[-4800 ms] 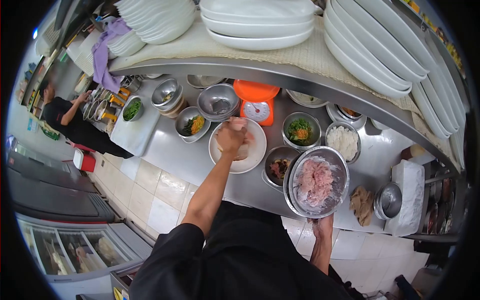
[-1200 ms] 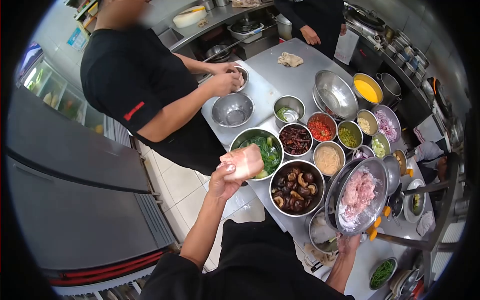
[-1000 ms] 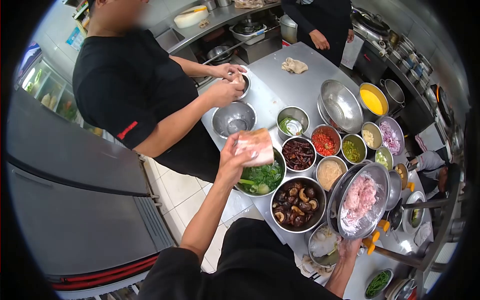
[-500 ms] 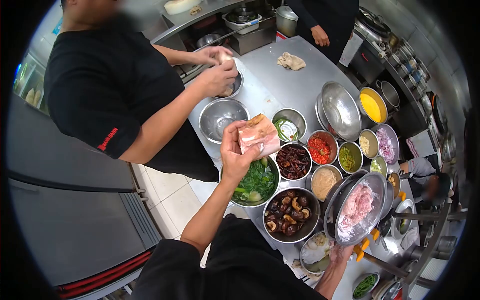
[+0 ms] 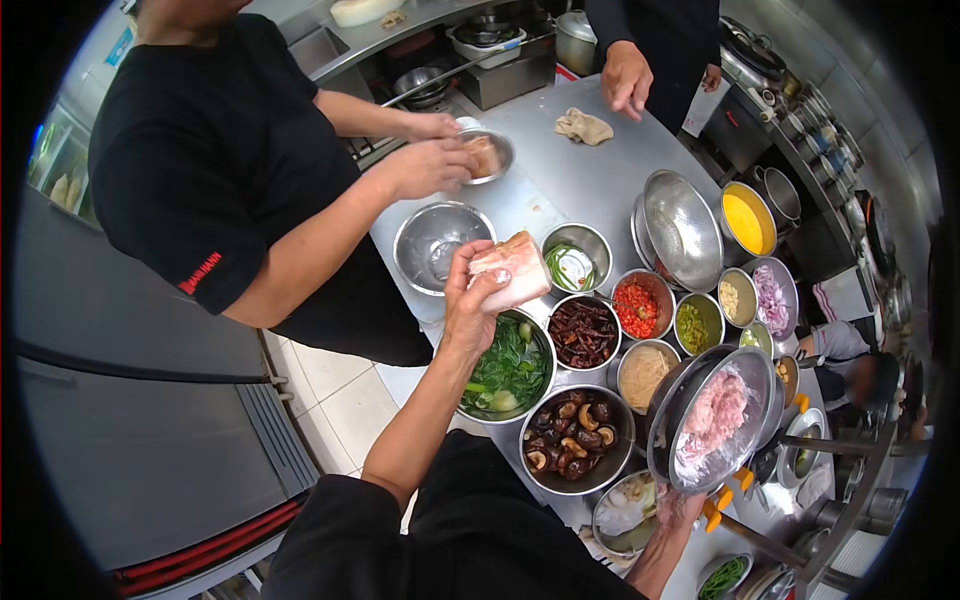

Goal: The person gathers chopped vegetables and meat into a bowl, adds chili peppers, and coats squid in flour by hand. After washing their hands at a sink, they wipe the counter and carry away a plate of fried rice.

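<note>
In the head view, my left hand (image 5: 468, 312) is closed around a thick block of raw pork belly (image 5: 522, 274), lifted above the pots. Below it stand a pot of leafy greens (image 5: 508, 370) and a pot of dried red chillies (image 5: 583, 335). My right hand (image 5: 682, 507) grips the near edge of a metal bowl (image 5: 762, 405), tilted towards me. Pale pink minced meat (image 5: 716, 418) sits in that bowl, with white powder or ice around it. The right fingers are partly hidden beneath the bowl.
A co-worker at left has both hands at a metal bowl (image 5: 505, 170) with a meat piece in it. Another person's hand (image 5: 627, 82) reaches over the table near a cloth (image 5: 583, 127). Mushrooms (image 5: 572, 440), chopped chillies (image 5: 636, 307) and yellow liquid (image 5: 748, 220) fill nearby containers.
The co-worker's hands have lowered, and a meat piece now shows in their bowl, which sits further right. The other person's hand has come forward over the table. My pork belly has turned slightly.
</note>
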Available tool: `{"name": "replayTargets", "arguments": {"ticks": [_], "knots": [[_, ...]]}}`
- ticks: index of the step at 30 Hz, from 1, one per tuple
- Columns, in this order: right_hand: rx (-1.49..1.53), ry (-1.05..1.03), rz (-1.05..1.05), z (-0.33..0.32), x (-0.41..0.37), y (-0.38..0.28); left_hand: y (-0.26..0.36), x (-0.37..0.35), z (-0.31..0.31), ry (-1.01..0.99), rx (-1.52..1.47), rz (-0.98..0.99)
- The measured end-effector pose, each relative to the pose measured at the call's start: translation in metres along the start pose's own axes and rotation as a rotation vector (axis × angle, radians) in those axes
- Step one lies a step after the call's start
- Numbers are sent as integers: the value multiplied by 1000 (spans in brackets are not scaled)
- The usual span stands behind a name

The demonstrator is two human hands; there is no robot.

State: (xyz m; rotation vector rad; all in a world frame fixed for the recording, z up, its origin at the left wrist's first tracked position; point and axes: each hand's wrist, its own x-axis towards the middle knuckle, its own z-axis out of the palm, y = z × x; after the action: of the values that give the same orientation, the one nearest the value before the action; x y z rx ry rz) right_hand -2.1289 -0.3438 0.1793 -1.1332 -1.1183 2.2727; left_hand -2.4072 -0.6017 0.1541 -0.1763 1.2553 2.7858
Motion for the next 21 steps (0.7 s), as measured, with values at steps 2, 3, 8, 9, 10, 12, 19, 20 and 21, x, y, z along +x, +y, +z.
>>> {"name": "replayTargets", "arguments": {"ticks": [2, 3, 8, 9, 10, 12, 19, 20, 21], "knots": [[18, -4, 2, 6, -1, 0, 0, -1, 3, -19, -35, -48], [43, 103, -7, 16, -2, 0, 2, -1, 5, -42, -71, -95], [43, 77, 11, -3, 2, 1, 0, -1, 12, -173, -326, -278], [55, 93, 17, -7, 4, 3, -2, -2, 11, -189, -371, -291], [65, 109, 27, -11, 5, 5, -3, -2, 10, -187, -367, -292], [56, 117, 27, -4, 1, 2, -7, -1, 7, -230, -481, -323], [21, 12, -6, -9, 0, 1, 5, 33, 5, -170, -151, -219], [21, 11, -16, -12, 0, 2, 11, 44, 18, -104, 135, -79], [28, 25, 2, -14, 1, 3, 9, 61, 19, -90, 418, 37]]}}
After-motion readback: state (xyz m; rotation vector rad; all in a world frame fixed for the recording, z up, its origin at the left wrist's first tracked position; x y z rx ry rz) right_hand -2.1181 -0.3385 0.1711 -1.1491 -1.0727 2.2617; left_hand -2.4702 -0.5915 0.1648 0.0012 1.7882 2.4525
